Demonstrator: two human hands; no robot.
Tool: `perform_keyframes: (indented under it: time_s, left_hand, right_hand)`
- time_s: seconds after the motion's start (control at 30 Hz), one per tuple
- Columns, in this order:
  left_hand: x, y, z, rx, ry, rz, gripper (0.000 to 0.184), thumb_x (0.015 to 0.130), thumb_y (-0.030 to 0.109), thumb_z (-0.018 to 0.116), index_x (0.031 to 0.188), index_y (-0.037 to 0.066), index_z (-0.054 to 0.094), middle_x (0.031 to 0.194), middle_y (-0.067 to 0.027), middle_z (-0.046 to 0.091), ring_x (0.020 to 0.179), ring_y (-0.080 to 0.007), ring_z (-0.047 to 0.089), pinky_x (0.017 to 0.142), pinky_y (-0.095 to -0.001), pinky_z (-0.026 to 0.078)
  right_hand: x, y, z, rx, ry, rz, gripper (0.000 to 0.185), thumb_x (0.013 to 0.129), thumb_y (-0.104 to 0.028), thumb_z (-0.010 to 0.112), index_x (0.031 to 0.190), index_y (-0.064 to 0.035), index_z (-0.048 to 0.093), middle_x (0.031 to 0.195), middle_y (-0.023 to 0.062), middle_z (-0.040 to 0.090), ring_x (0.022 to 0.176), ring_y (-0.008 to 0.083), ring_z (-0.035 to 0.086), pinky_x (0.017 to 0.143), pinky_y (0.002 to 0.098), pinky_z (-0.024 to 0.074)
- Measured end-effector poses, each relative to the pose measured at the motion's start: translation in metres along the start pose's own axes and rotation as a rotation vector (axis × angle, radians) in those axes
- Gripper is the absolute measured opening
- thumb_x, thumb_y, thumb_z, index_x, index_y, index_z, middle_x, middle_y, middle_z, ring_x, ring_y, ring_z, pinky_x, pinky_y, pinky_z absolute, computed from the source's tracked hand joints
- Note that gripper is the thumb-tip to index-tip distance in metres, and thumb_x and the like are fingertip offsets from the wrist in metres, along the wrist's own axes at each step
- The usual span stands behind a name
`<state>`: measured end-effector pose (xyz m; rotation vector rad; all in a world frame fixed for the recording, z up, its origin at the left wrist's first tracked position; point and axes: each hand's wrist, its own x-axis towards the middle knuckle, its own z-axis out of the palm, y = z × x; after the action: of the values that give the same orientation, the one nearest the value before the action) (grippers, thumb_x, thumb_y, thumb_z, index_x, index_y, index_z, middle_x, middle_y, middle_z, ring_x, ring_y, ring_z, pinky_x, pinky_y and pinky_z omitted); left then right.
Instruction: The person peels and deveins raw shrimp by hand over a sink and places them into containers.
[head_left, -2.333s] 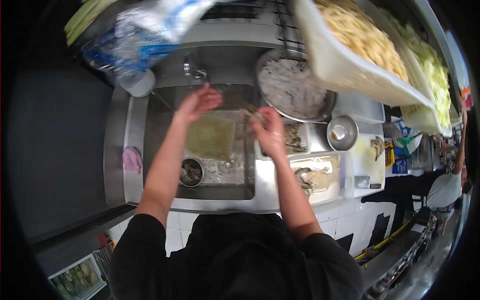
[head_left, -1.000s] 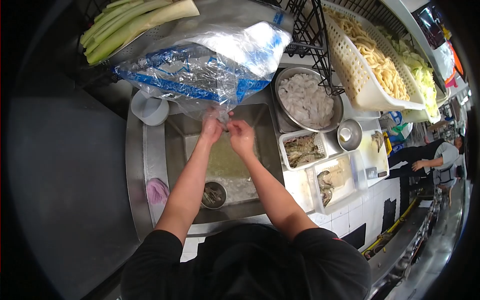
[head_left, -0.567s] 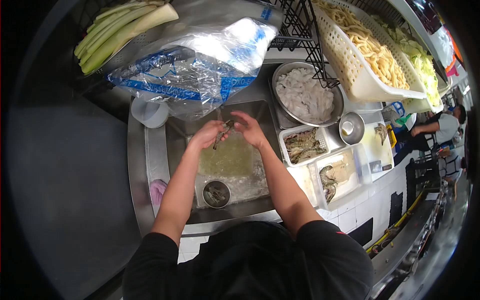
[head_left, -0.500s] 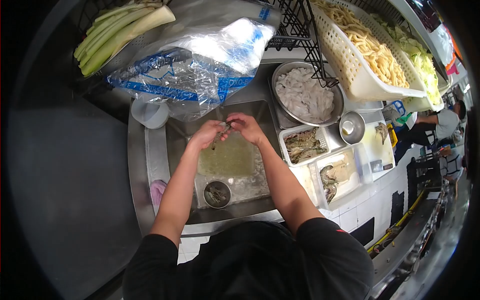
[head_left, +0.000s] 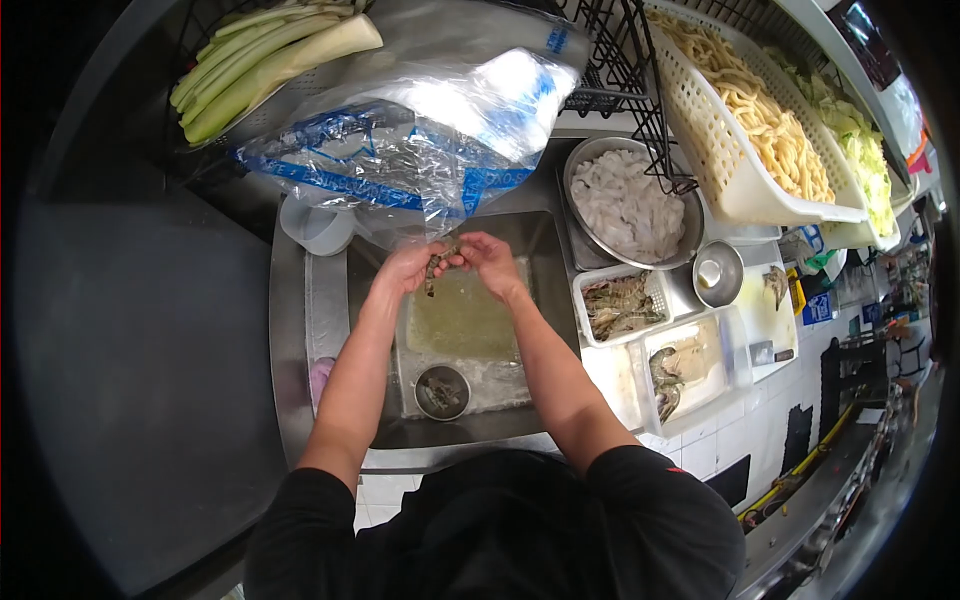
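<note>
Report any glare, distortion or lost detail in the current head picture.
Head view: white glare washes out part of the plastic bag; head view: wide-angle distortion bows the steel counter, corners go black; head view: the held shrimp is too small for fine detail.

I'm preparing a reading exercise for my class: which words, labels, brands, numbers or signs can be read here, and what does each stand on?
"OXO-", as best I can read it: blue band on the crumpled clear bag; the rest of that band is too creased and blurred.
Unreadable, too small: blue print on the clear plastic behind it.
Unreadable, too small: white marking on the blue box at right.
</note>
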<state>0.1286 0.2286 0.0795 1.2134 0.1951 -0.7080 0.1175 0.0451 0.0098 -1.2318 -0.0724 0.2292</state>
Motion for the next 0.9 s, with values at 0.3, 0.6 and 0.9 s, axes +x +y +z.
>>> perform_keyframes:
  time_s: [0.3,0.6,0.9]
  left_hand:
    - [0.015,0.001,0.006,0.133,0.061,0.04,0.016,0.095,0.004,0.054,0.099,-0.008,0.065,0.085,-0.013,0.07,0.063,-0.0107,0.057,0.051,-0.0232,0.045]
    - [0.006,0.008,0.004,0.176,0.074,0.038,0.016,0.095,0.007,0.056,0.097,-0.006,0.065,0.083,-0.0101,0.07,0.063,-0.0103,0.057,0.052,-0.0233,0.045]
    - [-0.002,-0.04,-0.015,0.243,-0.083,-0.108,0.027,0.1,0.022,0.056,0.113,0.0,0.063,0.088,-0.005,0.068,0.066,-0.0089,0.058,0.056,-0.0229,0.045]
  right_hand:
    - [0.005,0.019,0.004,0.007,0.114,0.016,0.023,0.098,-0.003,0.056,0.12,0.0004,0.058,0.098,0.0061,0.069,0.084,0.0118,0.063,0.07,0.0254,0.0491]
    - [0.0,0.004,0.001,0.089,-0.02,0.029,0.03,0.098,-0.002,0.054,0.127,0.0056,0.053,0.101,0.0108,0.068,0.089,0.0152,0.064,0.077,0.0293,0.0511]
    - [-0.026,0.014,-0.016,-0.655,-0.069,0.016,0.026,0.09,-0.008,0.064,0.114,-0.0013,0.058,0.092,0.0128,0.068,0.085,0.0208,0.064,0.073,0.0367,0.0507]
